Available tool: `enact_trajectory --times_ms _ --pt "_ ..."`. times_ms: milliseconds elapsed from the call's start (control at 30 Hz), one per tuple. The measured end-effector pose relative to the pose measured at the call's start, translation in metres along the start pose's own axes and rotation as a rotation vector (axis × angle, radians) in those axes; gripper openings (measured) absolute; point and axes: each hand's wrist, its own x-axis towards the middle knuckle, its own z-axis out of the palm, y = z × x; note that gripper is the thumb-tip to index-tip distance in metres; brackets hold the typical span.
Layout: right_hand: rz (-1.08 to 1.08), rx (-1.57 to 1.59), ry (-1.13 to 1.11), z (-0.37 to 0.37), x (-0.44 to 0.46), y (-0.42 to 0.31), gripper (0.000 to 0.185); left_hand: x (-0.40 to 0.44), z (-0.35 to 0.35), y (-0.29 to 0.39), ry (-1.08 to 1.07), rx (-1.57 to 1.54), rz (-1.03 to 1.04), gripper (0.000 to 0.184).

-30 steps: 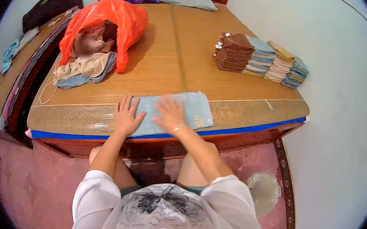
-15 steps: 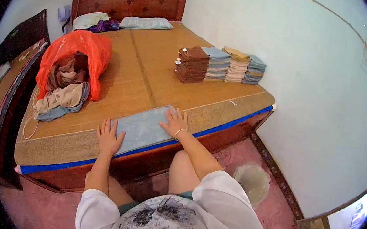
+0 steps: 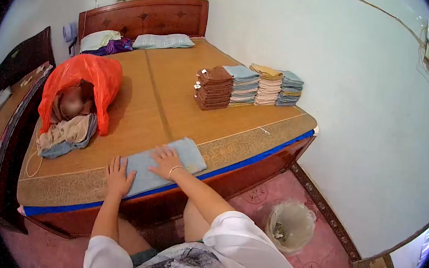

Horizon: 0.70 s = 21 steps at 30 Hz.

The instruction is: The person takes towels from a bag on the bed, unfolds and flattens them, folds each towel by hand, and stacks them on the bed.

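A light blue-grey towel (image 3: 192,155), folded into a long flat strip, lies along the front edge of the bed. My left hand (image 3: 119,176) rests open at its left end, fingers spread and pointing up the bed. With fingers stretched out, my right hand (image 3: 165,162) lies flat on the middle of the strip, a bracelet on the wrist. Neither hand grips the cloth. Beyond my left hand, crumpled beige and grey cloths (image 3: 72,133) spill from the mouth of a red plastic bag (image 3: 94,68), which has brown cloth inside.
Folded stacks stand toward the wall: brown towels (image 3: 213,88), blue-grey ones (image 3: 243,88), a yellow-topped stack (image 3: 267,87) and another bluish stack (image 3: 290,89). Pillows (image 3: 164,41) lie at the headboard. A lined waste bin (image 3: 291,226) stands on the floor at right.
My right hand has slid left from the towel's right end to its middle, leaving that end uncovered. My left hand stays at the left end. The camera view has shifted slightly.
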Motion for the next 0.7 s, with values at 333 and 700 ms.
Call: enact_trajectory --times_ms 333,700 --pt "0.238 -0.046 0.170 0.004 -0.009 0.076 0.068 0.022 -0.024 0.052 -0.140 0.171 -0.137 0.065" --pt "0.075 -0.059 0.146 0.013 -0.023 0.062 0.071 0.029 0.005 0.082 -0.222 0.021 0.232 0.073"
